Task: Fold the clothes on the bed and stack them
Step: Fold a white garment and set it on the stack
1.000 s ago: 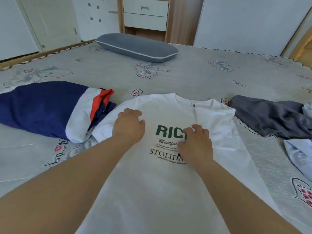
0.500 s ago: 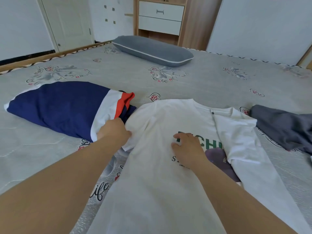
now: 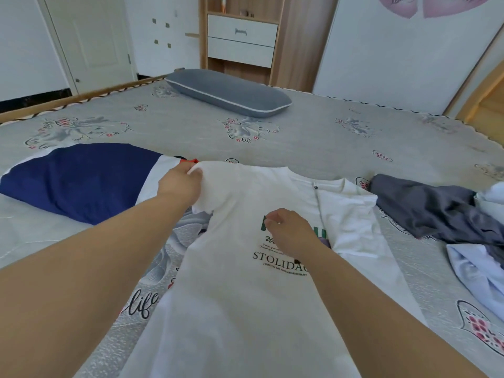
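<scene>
Bed, one: grey printed cover, carries all items below.

White T-shirt, one: lies flat, face up, green and black print, under both hands. Its right side is folded in over the chest.

Left hand: fingers curled, pinching the shirt's left sleeve and shoulder, lifted off the bed. Half a second ago this hand was lower, at the sleeve edge; the sleeve now rises higher and further in.

Right hand: fingers loosely curled, tips pressing on the print at the chest, holding nothing that shows. It sits much as it did half a second ago.

Navy garment, one: with white and red bands, just left of the left hand.

Dark grey garment, one: crumpled, well right of the right hand.

Pale blue garment, one: near the grey one, closer to the viewer.

Grey pillow, one: far beyond both hands.

Drawers, two, closed; contents hidden.
</scene>
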